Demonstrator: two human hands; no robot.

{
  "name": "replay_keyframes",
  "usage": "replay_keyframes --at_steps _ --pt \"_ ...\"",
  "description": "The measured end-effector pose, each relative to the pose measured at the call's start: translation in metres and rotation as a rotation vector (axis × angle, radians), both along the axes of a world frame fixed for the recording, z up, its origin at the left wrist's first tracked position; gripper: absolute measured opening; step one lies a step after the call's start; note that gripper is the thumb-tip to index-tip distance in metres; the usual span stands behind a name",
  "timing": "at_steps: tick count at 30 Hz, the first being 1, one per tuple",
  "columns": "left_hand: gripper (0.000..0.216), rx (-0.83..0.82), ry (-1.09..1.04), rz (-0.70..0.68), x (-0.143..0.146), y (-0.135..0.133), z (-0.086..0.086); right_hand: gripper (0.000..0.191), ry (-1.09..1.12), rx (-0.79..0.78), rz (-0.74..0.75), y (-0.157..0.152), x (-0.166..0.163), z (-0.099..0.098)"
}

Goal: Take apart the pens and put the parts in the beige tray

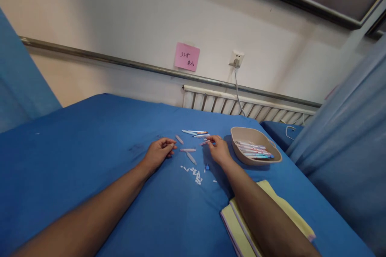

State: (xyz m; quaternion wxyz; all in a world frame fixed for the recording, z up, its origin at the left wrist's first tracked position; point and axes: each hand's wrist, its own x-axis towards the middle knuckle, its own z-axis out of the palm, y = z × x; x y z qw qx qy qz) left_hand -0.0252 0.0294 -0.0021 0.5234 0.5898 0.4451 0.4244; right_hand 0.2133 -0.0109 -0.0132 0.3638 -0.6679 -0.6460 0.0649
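Observation:
My right hand (220, 151) pinches a small pink pen piece (205, 142) just above the blue cover. My left hand (159, 153) has its thumb and fingers curled together; anything inside the pinch is too small to make out. Between the hands lie pale pink pen barrels (187, 150), one of them tilted (191, 158) towards me. Farther back are thin pen refills (201, 135) and a light blue pen barrel (189, 132). Nearer to me, small white pieces (197, 177) lie scattered, with a little blue piece (207, 167) beside them.
A beige basket (236, 133) with several assembled pens (253, 149) stands right of my right hand. Under my right forearm lies a folded yellow cloth (283, 204). A radiator (220, 103), a metal rail (126, 62) and a plugged-in socket (237, 59) line the wall. Blue curtains (346, 140) hang at the sides.

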Motion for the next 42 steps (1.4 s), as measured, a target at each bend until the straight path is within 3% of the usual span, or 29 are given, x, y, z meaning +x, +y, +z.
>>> replay_keyframes --at_steps 5,14,22,27,32,37,42 --pt "0.033 -0.001 0.007 -0.015 0.003 0.005 -0.003 0.030 -0.080 -0.022 -0.017 0.023 0.027 -0.019" --pt "0.028 0.024 0.065 -0.054 0.003 0.007 -0.008 0.028 -0.318 -0.180 0.060 0.056 0.008 -0.016" --pt "0.026 0.082 0.131 -0.069 0.001 0.008 -0.015 0.017 -0.403 -0.304 0.150 0.050 0.016 -0.004" --pt "0.022 0.339 0.397 -0.186 0.002 0.000 -0.012 0.017 -0.457 -0.353 0.174 0.045 0.013 0.001" --pt "0.029 0.727 0.636 -0.462 0.011 -0.011 -0.007 0.016 -0.502 -0.336 0.208 0.040 0.007 0.005" --pt "0.025 0.809 0.775 -0.486 0.014 -0.014 -0.006 0.027 -0.519 -0.277 0.269 0.034 -0.003 0.006" --pt "0.016 0.843 0.837 -0.458 0.014 -0.015 -0.003 0.022 -0.499 -0.248 0.342 0.030 -0.012 0.006"
